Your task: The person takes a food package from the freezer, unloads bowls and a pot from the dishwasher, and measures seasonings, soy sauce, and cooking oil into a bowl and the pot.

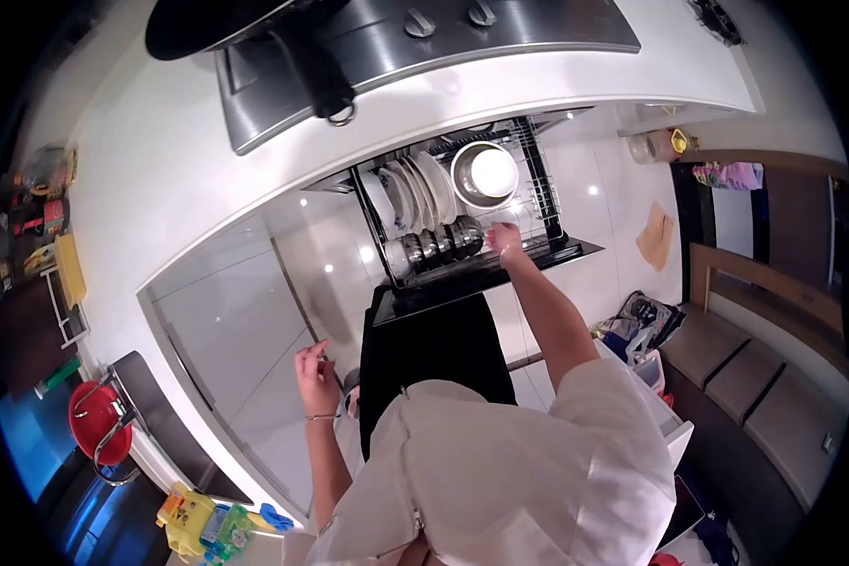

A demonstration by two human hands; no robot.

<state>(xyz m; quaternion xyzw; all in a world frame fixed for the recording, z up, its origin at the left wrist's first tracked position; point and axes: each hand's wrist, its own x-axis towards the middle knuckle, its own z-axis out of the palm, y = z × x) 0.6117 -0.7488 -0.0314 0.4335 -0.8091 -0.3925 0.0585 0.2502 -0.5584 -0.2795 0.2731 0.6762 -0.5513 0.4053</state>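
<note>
A pull-out dish rack [549,198] stands extended below the counter. White plates [415,196] stand on edge in its left part. In front of them is a row of glass bowls or cups [432,247], tilted on their sides. A round metal pot [464,179] with a white bowl [493,173] inside it sits at the back right. My right hand [505,238] is over the rack's front, just right of the glass row, fingers loosely bent and apparently empty. My left hand [315,375] hangs in the air left of my lap, fingers loosely bent and apart, holding nothing visible.
The rack's black front panel [491,281] juts out toward my legs. Above is a steel stove [368,57] with a black pan [208,24]. A red basin [99,423] is at the sink on the left. Bags [640,321] lie on the floor beside a bench [740,377].
</note>
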